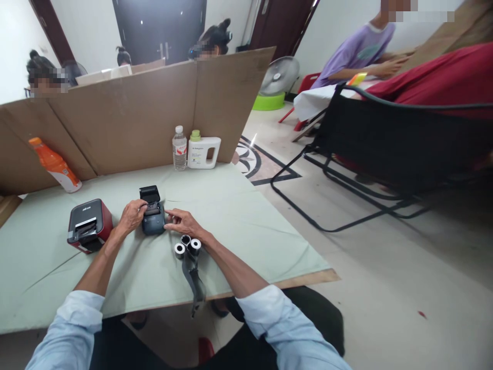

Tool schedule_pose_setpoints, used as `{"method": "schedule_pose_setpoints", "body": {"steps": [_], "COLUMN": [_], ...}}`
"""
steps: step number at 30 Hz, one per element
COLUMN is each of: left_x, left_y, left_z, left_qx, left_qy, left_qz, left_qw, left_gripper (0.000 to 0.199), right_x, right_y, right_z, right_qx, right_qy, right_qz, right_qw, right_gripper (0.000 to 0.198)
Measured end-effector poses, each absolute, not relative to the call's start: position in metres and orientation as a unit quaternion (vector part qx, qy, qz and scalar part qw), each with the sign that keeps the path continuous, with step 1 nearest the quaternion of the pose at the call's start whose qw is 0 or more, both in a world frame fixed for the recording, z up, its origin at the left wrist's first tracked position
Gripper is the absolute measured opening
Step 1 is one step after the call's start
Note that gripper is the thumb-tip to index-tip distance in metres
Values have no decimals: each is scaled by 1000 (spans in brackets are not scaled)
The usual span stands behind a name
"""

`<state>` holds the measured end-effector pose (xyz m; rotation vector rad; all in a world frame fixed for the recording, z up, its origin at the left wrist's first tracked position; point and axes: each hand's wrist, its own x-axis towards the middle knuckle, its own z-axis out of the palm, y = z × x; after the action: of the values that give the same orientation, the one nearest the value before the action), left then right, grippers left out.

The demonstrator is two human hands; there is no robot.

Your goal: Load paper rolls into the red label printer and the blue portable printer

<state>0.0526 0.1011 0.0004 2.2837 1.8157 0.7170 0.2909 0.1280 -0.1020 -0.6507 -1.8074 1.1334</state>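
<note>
A small dark portable printer (154, 224) stands on the table with its black lid (149, 193) raised. My left hand (133, 215) is closed at its left edge, with the fingertips beside the paper compartment. On the opposite side, my right hand (185, 222) grips the casing between thumb and index finger, the other fingers curled. Just below my right hand lie a few small paper rolls (179, 251) with white ends. From them a dark, glossy strip (195, 288) trails over the front table edge. A red and black printer (90, 226) sits left of my left hand.
An orange bottle (56, 164), a clear water bottle (179, 149) and a white jug (204, 153) stand along a cardboard partition (134, 113). The pale green tablecloth (250, 226) is creased. To the right are a black folding chair (385, 133), a fan (278, 77) and a person in purple (350, 49).
</note>
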Motion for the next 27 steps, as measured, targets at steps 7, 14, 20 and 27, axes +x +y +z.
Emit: {"method": "schedule_pose_setpoints", "body": {"steps": [7,14,20,27], "left_x": [55,54,53,46], "left_y": [100,100,97,96], "left_z": [3,0,1,0], "left_qx": [759,765,762,778], "left_qy": [614,604,596,560], "left_qz": [208,210,234,253], "left_qw": [71,74,93,130], "left_gripper": [26,29,34,23], "right_x": [292,272,251,244], "right_y": [130,148,161,160], "right_z": [-82,-39,-14,-9], "right_qx": [-278,-269,-301,-293], "right_qy": [-729,-799,-846,-796], "right_qz": [415,351,302,376], "right_qw": [467,409,321,373], "right_gripper": [41,57,22,19]}}
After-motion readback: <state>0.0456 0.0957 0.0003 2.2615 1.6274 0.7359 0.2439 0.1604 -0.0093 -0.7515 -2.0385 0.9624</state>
